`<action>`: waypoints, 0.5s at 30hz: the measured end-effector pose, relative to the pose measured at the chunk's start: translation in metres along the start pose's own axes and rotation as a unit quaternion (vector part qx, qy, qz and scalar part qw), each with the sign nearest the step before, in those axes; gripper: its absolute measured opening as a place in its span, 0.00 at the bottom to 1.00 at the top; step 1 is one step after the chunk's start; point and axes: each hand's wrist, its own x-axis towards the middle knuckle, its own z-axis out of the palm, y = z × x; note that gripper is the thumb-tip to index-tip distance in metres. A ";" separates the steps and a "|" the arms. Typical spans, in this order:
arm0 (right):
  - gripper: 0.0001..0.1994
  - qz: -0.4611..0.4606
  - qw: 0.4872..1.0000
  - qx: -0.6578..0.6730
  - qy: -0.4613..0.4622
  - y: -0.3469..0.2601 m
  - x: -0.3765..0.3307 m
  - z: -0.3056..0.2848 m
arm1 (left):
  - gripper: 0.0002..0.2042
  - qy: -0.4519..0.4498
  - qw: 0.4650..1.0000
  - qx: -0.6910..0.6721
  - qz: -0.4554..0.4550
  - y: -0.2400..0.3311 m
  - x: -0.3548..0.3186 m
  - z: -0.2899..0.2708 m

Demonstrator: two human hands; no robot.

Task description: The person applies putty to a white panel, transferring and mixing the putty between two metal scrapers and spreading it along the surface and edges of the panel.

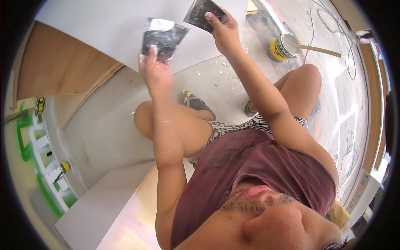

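Observation:
My left hand [155, 71] grips a dark, flat putty spreader [164, 43], its thumb pressed on the blade. A lump of white putty [161, 25] sits along the spreader's far edge. To the right and farther away, my right hand [227, 35] holds a second dark spreader [201, 14], smeared with pale residue. Both tools are above a large white panel [112, 27], apart from each other; whether either touches the panel I cannot tell. White residue marks the fingers of both hands.
A yellow and black bucket [278, 49] stands on the floor to the right, a wooden stick [318, 50] jutting from it. Cables [350, 62] lie beyond. Brown plywood [62, 62] is at the left; a pale board [100, 200] lies lower left. Small scraps dot the grey floor [104, 121].

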 end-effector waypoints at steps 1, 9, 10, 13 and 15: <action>0.16 0.074 0.996 0.043 -0.024 -0.017 -0.007 0.000 | 0.10 -0.020 1.000 -0.007 -0.015 -0.004 -0.001 0.003; 0.19 0.195 0.923 -0.122 -0.309 -0.061 -0.025 0.001 | 0.10 -0.039 0.999 0.011 0.002 0.000 -0.013 0.015; 0.18 0.214 0.895 -0.202 -0.334 -0.063 -0.025 -0.004 | 0.09 -0.036 0.999 -0.011 0.016 0.002 -0.012 0.012; 0.16 -0.004 0.908 -0.241 -0.344 -0.054 -0.001 -0.010 | 0.09 -0.024 0.998 -0.047 0.039 0.012 -0.011 0.012; 0.16 -0.115 0.907 -0.355 -0.197 -0.067 0.054 -0.005 | 0.09 -0.005 0.997 -0.057 0.049 0.018 -0.011 0.007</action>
